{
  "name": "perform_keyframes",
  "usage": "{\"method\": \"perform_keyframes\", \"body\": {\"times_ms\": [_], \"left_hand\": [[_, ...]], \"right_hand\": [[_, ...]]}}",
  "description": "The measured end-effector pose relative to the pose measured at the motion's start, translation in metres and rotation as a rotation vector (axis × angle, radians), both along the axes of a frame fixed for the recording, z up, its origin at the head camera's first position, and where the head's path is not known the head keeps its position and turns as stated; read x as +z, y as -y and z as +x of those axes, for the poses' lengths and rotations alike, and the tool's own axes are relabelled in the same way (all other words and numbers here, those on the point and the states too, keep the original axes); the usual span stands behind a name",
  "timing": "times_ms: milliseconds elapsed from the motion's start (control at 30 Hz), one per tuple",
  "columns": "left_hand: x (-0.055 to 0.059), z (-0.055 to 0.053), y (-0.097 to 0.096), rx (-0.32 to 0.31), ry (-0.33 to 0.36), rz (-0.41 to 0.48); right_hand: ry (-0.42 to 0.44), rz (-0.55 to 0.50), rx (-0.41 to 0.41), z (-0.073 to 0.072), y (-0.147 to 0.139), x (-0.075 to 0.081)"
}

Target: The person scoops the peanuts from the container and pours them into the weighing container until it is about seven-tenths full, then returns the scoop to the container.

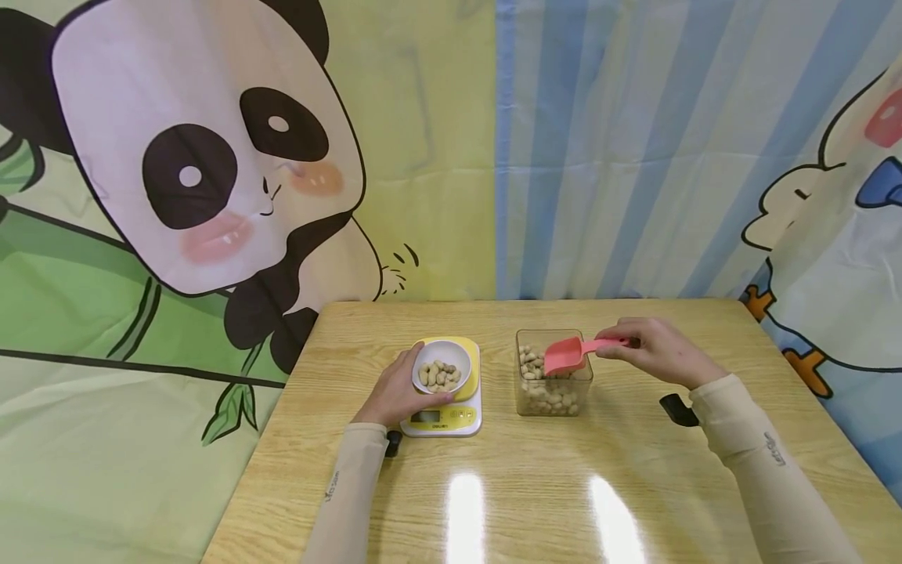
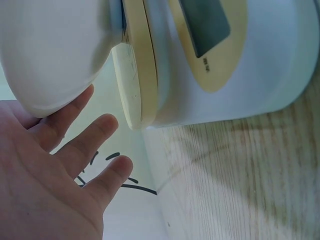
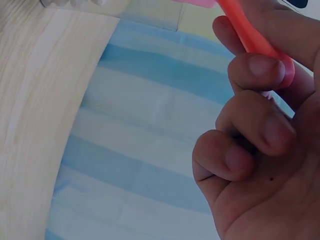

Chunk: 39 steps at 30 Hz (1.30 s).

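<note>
My left hand (image 1: 395,392) grips a small white bowl (image 2: 55,50) by its side, thumb along the near rim and fingers round the left. Unshelled peanuts (image 1: 440,377) lie in the bowl. Directly under it is a yellow and white kitchen scale (image 1: 467,411), its display facing me. In my right hand (image 1: 658,348) is the handle of a pink scoop (image 1: 565,356), with the fingers curled round it in the right wrist view. The scoop's head tilts down inside a clear square container (image 1: 520,398), over more peanuts (image 1: 553,398).
The container stands to the right of the scale on a light wooden table (image 1: 535,486). Behind the table's back edge hangs a cloth (image 1: 423,157) printed with a panda and blue stripes. A black wrist strap (image 1: 679,410) shows by the right sleeve.
</note>
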State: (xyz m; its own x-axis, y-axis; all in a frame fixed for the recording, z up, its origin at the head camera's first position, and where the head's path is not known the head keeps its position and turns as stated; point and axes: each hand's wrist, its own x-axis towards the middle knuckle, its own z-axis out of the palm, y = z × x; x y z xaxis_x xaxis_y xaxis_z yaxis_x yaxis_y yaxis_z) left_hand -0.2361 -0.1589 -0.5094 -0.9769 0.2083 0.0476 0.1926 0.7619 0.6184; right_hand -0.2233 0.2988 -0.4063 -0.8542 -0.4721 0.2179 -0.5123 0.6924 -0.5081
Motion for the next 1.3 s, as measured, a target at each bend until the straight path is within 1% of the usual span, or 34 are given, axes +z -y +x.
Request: {"method": "perform_keyframes", "body": {"times_ms": [267,467,600,700,767,933,1033,1100,1200,1300], "left_hand": [[0.002,0.0,-0.001,0.001,0.009,-0.001],[0.004,0.001,-0.001,0.007,0.004,-0.041],[0.008,0.002,-0.001,0.011,0.015,-0.043],[0.016,0.001,-0.001,0.015,0.01,-0.036],[0.023,-0.001,-0.002,0.008,-0.013,-0.037],[0.045,-0.009,-0.011,-0.05,-0.072,-0.073],[0.056,-0.015,-0.021,-0.091,-0.095,-0.103],[0.062,-0.019,-0.03,-0.123,-0.114,-0.126],[0.067,-0.024,-0.045,-0.168,-0.13,-0.151],[0.071,-0.026,-0.059,-0.198,-0.123,-0.172]], "right_hand": [[0.012,-0.002,0.06,-0.004,0.004,-0.006],[0.016,-0.008,0.046,-0.002,0.005,-0.01],[0.032,-0.006,0.039,0.0,0.005,-0.013],[0.047,-0.007,0.032,0.0,0.005,-0.014],[0.056,-0.007,0.032,0.0,0.004,-0.015],[0.064,-0.012,0.036,0.0,0.003,-0.014],[0.063,-0.014,0.038,0.0,0.003,-0.014],[0.06,-0.015,0.04,0.0,0.003,-0.013],[0.063,-0.014,0.041,0.0,0.003,-0.013],[0.068,-0.012,0.04,-0.001,0.004,-0.014]]}}
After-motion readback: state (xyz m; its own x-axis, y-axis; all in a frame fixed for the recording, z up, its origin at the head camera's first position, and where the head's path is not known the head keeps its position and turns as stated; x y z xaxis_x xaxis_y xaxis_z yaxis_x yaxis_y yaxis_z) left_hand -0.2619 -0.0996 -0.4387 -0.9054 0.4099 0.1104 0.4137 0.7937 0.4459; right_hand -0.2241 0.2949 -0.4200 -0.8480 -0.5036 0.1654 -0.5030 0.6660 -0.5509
